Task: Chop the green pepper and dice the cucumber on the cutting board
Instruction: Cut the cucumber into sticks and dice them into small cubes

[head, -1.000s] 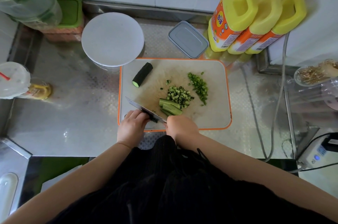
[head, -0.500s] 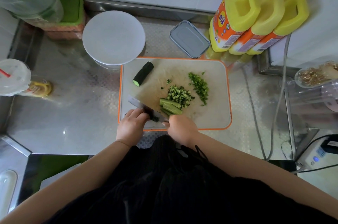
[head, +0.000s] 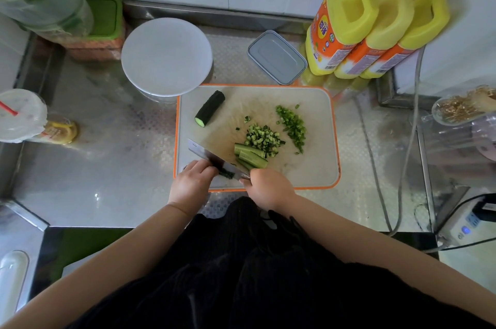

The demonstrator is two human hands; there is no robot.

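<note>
Our right hand (head: 269,189) gripped knife (head: 212,158) handle, left hand (head: 192,181) w/ curled fingers pinned cucumber strips (head: 251,158) on cutting board (head: 316,167), diced cucumber (head: 263,138) & chopped pepper (head: 294,127) beside.

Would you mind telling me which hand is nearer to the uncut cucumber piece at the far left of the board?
Left. The left hand lies nearly straight below the uncut cucumber piece, at the cutting board's near edge; the right hand, gripping the knife, sits further right.

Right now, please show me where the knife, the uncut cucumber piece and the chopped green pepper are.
knife (head: 208,154): head view, on the flat of the blade.
uncut cucumber piece (head: 210,108): head view, on its dark skin, mid-length.
chopped green pepper (head: 293,126): head view, middle of the pile.
</note>
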